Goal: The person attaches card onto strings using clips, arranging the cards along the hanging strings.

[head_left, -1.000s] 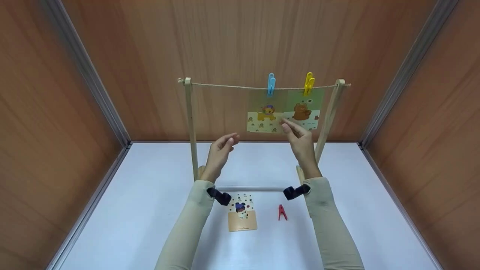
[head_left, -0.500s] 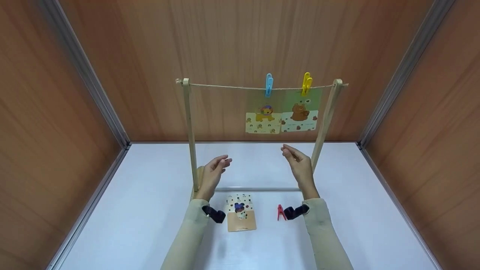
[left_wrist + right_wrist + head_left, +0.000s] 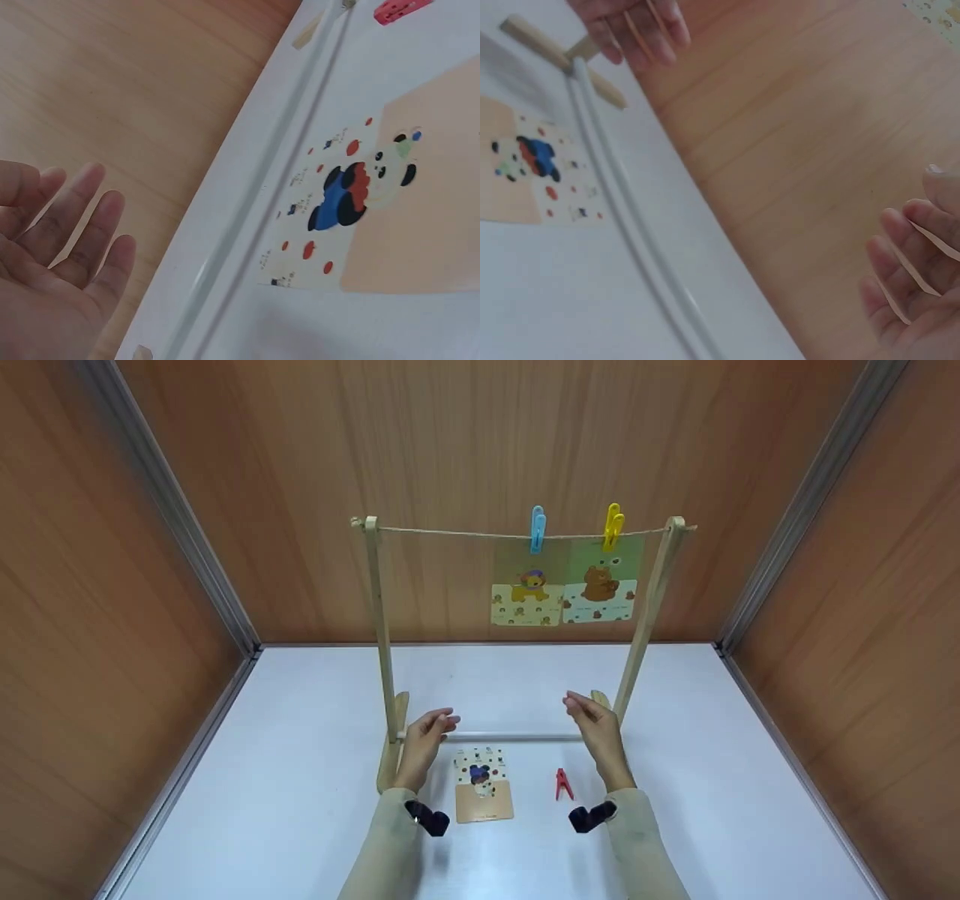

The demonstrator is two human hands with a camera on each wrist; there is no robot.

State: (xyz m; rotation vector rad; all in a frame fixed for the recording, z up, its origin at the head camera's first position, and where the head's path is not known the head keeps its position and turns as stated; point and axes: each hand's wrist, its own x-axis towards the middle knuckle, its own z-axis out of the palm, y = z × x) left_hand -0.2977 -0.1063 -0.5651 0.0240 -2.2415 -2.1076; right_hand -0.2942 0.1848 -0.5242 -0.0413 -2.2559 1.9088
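Observation:
My left hand hovers by the left foot of the wooden stand, its fingers loosely bent with nothing in them. Across from it, my right hand is held near the right post, also holding nothing. Between and below the hands lies a card with a panda picture, white above and tan below, flat on the white table. A red clothespin rests to the right of that card. In the left wrist view the panda card shows large beside the relaxed fingers.
A string runs between the stand's posts. From it hang a lion card under a blue clothespin and a bear card under a yellow clothespin. A pale crossbar joins the feet. Wood panels surround the table.
Both hands have come down from near the hanging cards toward the table, staying apart. The right hand has left the lower edges of the lion and bear cards.

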